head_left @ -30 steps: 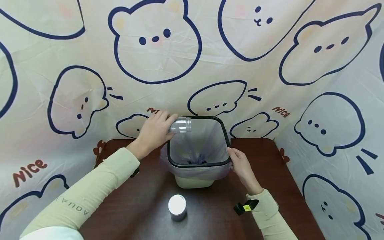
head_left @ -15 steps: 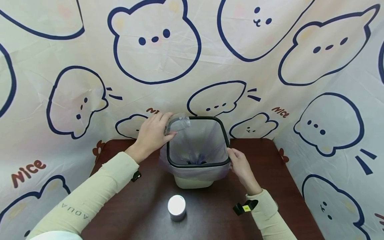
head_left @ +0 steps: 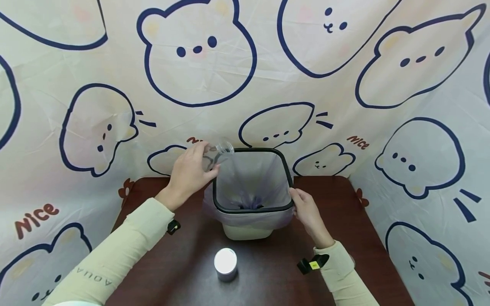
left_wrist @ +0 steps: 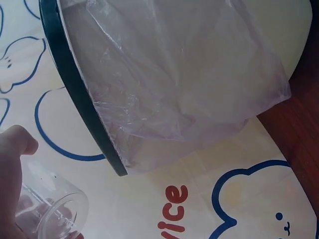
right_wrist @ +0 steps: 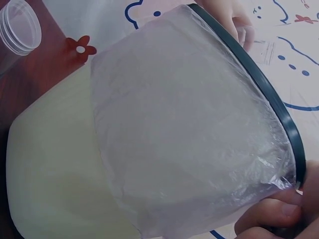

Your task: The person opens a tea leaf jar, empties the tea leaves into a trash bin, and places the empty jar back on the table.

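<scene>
We see the clear jar (head_left: pixel 226 147) tilted near the far left corner of the bin (head_left: pixel 248 232), in our left hand (head_left: pixel 188 169), whose fingers and thumb curl round its body. We judge it light, stiff and rather slick, so a wrap about the smooth sides suits it, leaving the threaded neck free. Our right hand (head_left: pixel 307 209) pinches the bin's dark rim (head_left: pixel 285 165); there the thin liner (head_left: pixel 249 220) looks soft and easily torn. The white-topped container (head_left: pixel 226 263) stands upright on the surface (head_left: pixel 172 263), well apart from both hands.
</scene>
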Demonstrator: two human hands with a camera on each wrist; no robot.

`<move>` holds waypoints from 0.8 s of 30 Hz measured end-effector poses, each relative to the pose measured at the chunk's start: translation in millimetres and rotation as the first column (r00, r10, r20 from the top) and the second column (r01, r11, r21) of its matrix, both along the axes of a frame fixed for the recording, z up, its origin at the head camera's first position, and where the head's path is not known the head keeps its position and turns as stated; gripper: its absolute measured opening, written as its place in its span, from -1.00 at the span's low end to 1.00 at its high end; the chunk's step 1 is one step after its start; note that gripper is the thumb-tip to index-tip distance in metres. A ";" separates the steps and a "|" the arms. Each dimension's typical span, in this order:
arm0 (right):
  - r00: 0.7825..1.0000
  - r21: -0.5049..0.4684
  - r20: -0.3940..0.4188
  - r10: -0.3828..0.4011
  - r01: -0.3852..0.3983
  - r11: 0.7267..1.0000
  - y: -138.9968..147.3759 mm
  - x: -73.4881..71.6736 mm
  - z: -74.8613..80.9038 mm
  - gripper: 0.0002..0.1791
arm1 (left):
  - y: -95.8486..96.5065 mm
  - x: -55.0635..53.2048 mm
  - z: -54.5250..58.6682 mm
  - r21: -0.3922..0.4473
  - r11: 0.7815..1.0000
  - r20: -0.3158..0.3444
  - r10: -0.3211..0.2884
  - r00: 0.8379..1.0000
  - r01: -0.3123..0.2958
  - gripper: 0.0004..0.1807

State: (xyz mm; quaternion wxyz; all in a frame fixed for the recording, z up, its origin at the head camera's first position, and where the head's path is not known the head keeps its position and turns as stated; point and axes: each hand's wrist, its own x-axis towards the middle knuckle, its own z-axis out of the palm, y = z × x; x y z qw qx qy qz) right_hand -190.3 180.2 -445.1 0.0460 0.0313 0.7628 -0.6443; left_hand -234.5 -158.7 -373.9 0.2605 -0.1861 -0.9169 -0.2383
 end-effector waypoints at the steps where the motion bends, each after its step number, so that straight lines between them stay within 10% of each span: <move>1: 1.000 0.000 0.000 -0.002 0.002 1.000 0.6 -0.2 0.2 -0.55 | 0.0 0.0 -0.6 0.009 1.000 0.005 0.003 1.000 -0.003 -0.33; 24: 1.000 0.000 0.009 0.001 -0.001 1.000 1.0 -1.6 -0.6 -0.57 | -18.2 24.0 -21.0 0.201 0.975 0.152 0.068 0.986 -0.098 -0.24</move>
